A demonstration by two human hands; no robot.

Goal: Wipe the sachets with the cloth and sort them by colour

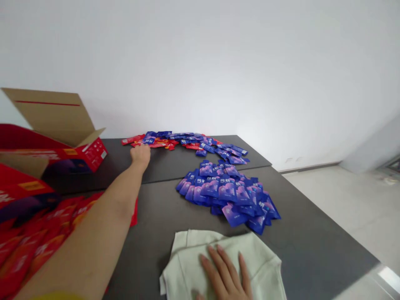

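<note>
My left hand [140, 154] reaches far forward to the near edge of the red packets [160, 143] by the wall. Its fingers are curled away from me, closed, and whatever they may hold is hidden. Mixed with those packets lie blue packets [187, 136]. My right hand [225, 277] rests with fingers stretched out on a folded pale green cloth [187, 266] at the table's front. Just beyond the cloth is a heap of overlapping blue-purple packets [227, 191].
Two open red cartons stand at the left, the far carton [93, 155] with its flap up and the near carton [21, 187] partly cut off. Red pouches [46, 233] lie spread beneath my left arm. The dark table [312, 233] ends at the right above a pale floor.
</note>
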